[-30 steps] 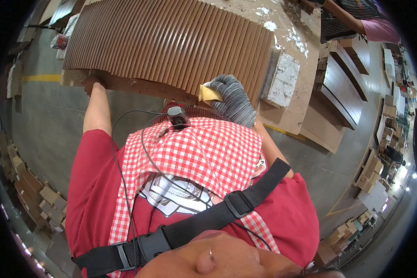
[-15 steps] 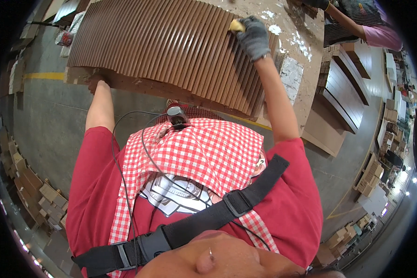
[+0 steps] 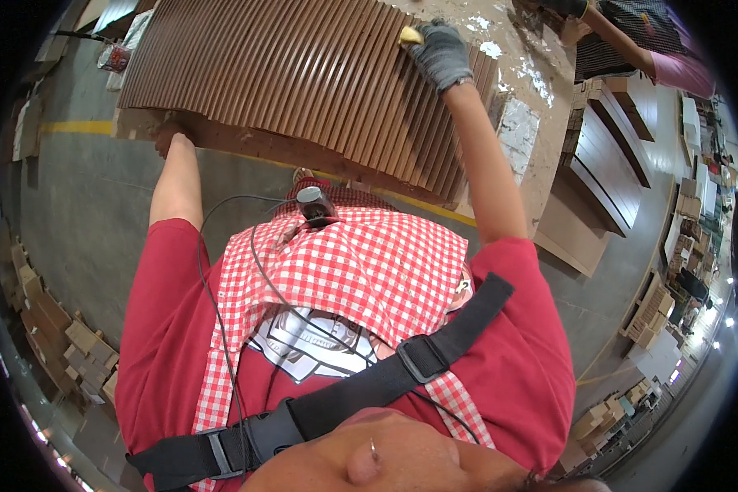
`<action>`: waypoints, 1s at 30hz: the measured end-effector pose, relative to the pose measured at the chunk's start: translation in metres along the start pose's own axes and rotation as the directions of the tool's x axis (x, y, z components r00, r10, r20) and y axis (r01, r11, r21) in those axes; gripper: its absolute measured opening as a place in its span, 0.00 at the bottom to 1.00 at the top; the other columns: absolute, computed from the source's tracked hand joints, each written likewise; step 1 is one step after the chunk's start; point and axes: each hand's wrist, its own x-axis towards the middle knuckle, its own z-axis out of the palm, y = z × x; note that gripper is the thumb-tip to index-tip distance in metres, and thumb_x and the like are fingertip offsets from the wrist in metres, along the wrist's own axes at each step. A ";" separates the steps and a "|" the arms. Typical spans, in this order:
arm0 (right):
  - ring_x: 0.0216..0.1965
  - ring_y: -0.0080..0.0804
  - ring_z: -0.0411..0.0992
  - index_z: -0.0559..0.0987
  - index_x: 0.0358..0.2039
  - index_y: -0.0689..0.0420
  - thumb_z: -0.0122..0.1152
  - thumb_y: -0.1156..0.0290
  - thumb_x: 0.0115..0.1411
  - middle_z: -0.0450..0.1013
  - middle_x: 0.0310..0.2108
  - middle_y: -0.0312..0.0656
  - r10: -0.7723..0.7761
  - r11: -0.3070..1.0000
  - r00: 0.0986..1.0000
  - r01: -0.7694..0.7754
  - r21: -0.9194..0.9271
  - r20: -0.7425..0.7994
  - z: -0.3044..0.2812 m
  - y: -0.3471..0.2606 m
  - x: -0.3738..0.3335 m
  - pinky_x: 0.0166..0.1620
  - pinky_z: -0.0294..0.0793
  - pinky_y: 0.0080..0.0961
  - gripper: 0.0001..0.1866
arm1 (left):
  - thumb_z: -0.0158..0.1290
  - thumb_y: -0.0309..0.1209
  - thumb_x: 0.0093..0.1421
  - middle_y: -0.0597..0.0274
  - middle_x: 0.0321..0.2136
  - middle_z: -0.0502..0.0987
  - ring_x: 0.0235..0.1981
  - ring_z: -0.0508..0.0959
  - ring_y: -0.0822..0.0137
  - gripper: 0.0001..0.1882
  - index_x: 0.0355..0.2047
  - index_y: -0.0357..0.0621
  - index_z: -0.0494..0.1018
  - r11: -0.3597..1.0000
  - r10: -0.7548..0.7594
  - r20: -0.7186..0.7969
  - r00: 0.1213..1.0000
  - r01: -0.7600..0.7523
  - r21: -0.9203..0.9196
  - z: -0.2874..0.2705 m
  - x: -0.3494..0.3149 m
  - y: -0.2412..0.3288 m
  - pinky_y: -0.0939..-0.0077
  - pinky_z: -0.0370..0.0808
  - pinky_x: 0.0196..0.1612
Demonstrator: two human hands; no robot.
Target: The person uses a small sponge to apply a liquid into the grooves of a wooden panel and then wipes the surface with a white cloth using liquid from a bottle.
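Brown ribbed slats [image 3: 279,78] lie side by side across the work table in front of me. My right hand [image 3: 441,59], in a grey glove, is closed around a yellow sponge [image 3: 410,36] at the far right part of the slats. Its arm reaches across the slats' right end. My bare left hand [image 3: 172,138] is at the near left edge of the table, just below the slats. That hand lies in shadow and its fingers cannot be made out.
The table top [image 3: 541,41] is spotted with white paint, and a whitish patch [image 3: 517,135] lies right of my forearm. Beyond it a co-worker's arm [image 3: 623,41] reaches in. Stacked dark panels [image 3: 603,172] stand at the right. Cardboard stacks [image 3: 82,353] line the left.
My right hand has moved slightly away from me and left along the slats, with the sponge still in it. My left hand has stayed at the table edge.
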 end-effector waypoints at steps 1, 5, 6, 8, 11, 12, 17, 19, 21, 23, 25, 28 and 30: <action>0.41 0.45 0.75 0.83 0.40 0.55 0.66 0.51 0.56 0.78 0.36 0.47 0.036 0.999 0.997 -0.036 0.003 0.065 -0.003 -0.013 -0.010 0.47 0.74 0.39 0.21 | 0.35 0.50 0.68 0.41 0.49 0.74 0.52 0.74 0.46 0.31 0.47 0.30 0.73 1.000 0.015 -0.021 1.000 -0.015 0.003 0.001 0.002 0.000 0.50 0.71 0.55; 0.42 0.37 0.73 0.82 0.42 0.53 0.72 0.62 0.52 0.78 0.37 0.41 0.062 0.996 0.973 -0.074 0.046 0.221 -0.030 -0.059 -0.057 0.50 0.75 0.34 0.17 | 0.35 0.51 0.68 0.40 0.49 0.74 0.51 0.74 0.46 0.32 0.47 0.29 0.73 0.999 0.042 -0.007 0.999 -0.042 0.018 -0.003 -0.001 0.001 0.51 0.71 0.55; 0.44 0.34 0.72 0.82 0.42 0.52 0.73 0.66 0.51 0.77 0.38 0.40 0.104 0.990 0.939 -0.128 0.052 0.329 -0.036 -0.071 -0.068 0.52 0.74 0.32 0.17 | 0.35 0.51 0.68 0.39 0.49 0.74 0.51 0.74 0.46 0.32 0.46 0.29 0.73 0.999 0.048 0.010 0.999 -0.048 0.012 -0.006 -0.004 0.001 0.51 0.71 0.55; 0.46 0.36 0.70 0.82 0.43 0.53 0.74 0.64 0.49 0.76 0.40 0.42 0.037 0.994 0.940 -0.068 0.081 0.340 -0.048 -0.093 -0.095 0.53 0.72 0.33 0.19 | 0.35 0.51 0.68 0.39 0.49 0.74 0.51 0.74 0.46 0.33 0.47 0.30 0.74 0.995 0.056 0.009 0.998 -0.057 0.084 -0.010 -0.007 0.001 0.51 0.71 0.54; 0.46 0.38 0.70 0.81 0.43 0.54 0.75 0.64 0.47 0.75 0.41 0.41 -0.076 0.981 0.936 0.008 0.196 0.343 -0.062 -0.119 -0.134 0.53 0.71 0.34 0.22 | 0.35 0.51 0.68 0.40 0.49 0.74 0.52 0.74 0.46 0.33 0.46 0.30 0.74 0.999 0.025 0.037 0.999 -0.026 0.022 -0.006 0.001 0.002 0.51 0.71 0.55; 0.46 0.38 0.70 0.80 0.43 0.54 0.75 0.63 0.46 0.75 0.40 0.41 -0.116 0.971 0.920 0.027 0.236 0.375 -0.064 -0.125 -0.142 0.53 0.71 0.34 0.23 | 0.35 0.51 0.68 0.40 0.49 0.74 0.52 0.74 0.46 0.33 0.46 0.30 0.74 1.000 0.003 0.047 0.999 -0.003 -0.016 -0.002 0.007 0.002 0.51 0.71 0.55; 0.45 0.40 0.71 0.80 0.43 0.56 0.77 0.58 0.44 0.75 0.43 0.43 -0.284 0.751 0.879 -0.045 0.659 0.383 -0.072 -0.113 -0.157 0.52 0.73 0.36 0.26 | 0.36 0.52 0.67 0.40 0.50 0.74 0.52 0.74 0.45 0.33 0.47 0.31 0.73 0.985 0.136 0.004 0.991 -0.136 0.102 0.021 0.043 -0.005 0.50 0.70 0.55; 0.45 0.42 0.71 0.81 0.45 0.55 0.76 0.57 0.44 0.75 0.43 0.44 -0.123 0.809 0.943 -0.085 0.581 0.309 -0.073 -0.106 -0.158 0.52 0.73 0.36 0.28 | 0.36 0.52 0.67 0.41 0.51 0.73 0.52 0.74 0.46 0.32 0.48 0.31 0.72 0.984 0.144 0.021 0.989 -0.146 0.104 0.022 0.051 -0.008 0.50 0.70 0.55; 0.46 0.41 0.71 0.81 0.46 0.52 0.77 0.60 0.42 0.75 0.43 0.42 -0.028 0.885 0.995 -0.017 0.465 0.091 -0.076 -0.100 -0.164 0.53 0.72 0.36 0.28 | 0.37 0.52 0.67 0.41 0.52 0.72 0.52 0.74 0.46 0.32 0.50 0.32 0.71 0.999 0.050 0.072 0.996 -0.051 0.010 0.019 0.053 -0.008 0.49 0.71 0.55; 0.46 0.41 0.70 0.82 0.46 0.50 0.77 0.64 0.41 0.75 0.43 0.42 0.009 0.929 0.991 -0.057 0.365 0.132 -0.075 -0.102 -0.172 0.53 0.72 0.35 0.27 | 0.37 0.52 0.67 0.42 0.52 0.72 0.52 0.74 0.46 0.32 0.50 0.32 0.71 0.996 0.072 0.092 0.993 -0.076 0.049 0.013 0.049 -0.009 0.49 0.70 0.55; 0.46 0.42 0.70 0.82 0.45 0.49 0.76 0.67 0.41 0.74 0.44 0.42 0.042 0.949 0.992 -0.077 0.304 0.118 -0.071 -0.102 -0.175 0.53 0.72 0.36 0.26 | 0.36 0.52 0.67 0.42 0.53 0.72 0.52 0.74 0.46 0.32 0.51 0.33 0.71 0.980 0.118 0.136 0.984 -0.137 0.145 0.005 0.043 -0.010 0.49 0.70 0.55; 0.47 0.43 0.71 0.82 0.44 0.50 0.72 0.72 0.44 0.74 0.44 0.43 0.104 0.957 0.993 -0.114 0.266 0.051 -0.061 -0.091 -0.166 0.53 0.71 0.37 0.23 | 0.35 0.51 0.69 0.43 0.52 0.72 0.53 0.73 0.45 0.31 0.51 0.34 0.71 0.963 0.145 0.166 0.976 -0.177 0.201 -0.004 0.033 -0.010 0.48 0.71 0.55; 0.47 0.39 0.70 0.84 0.44 0.43 0.70 0.70 0.48 0.76 0.41 0.40 0.115 0.965 0.993 -0.115 0.235 0.016 -0.052 -0.073 -0.145 0.53 0.69 0.36 0.19 | 0.34 0.49 0.70 0.43 0.52 0.72 0.53 0.73 0.45 0.30 0.52 0.35 0.71 0.996 0.077 0.095 0.992 -0.082 0.047 -0.006 0.027 -0.010 0.49 0.72 0.54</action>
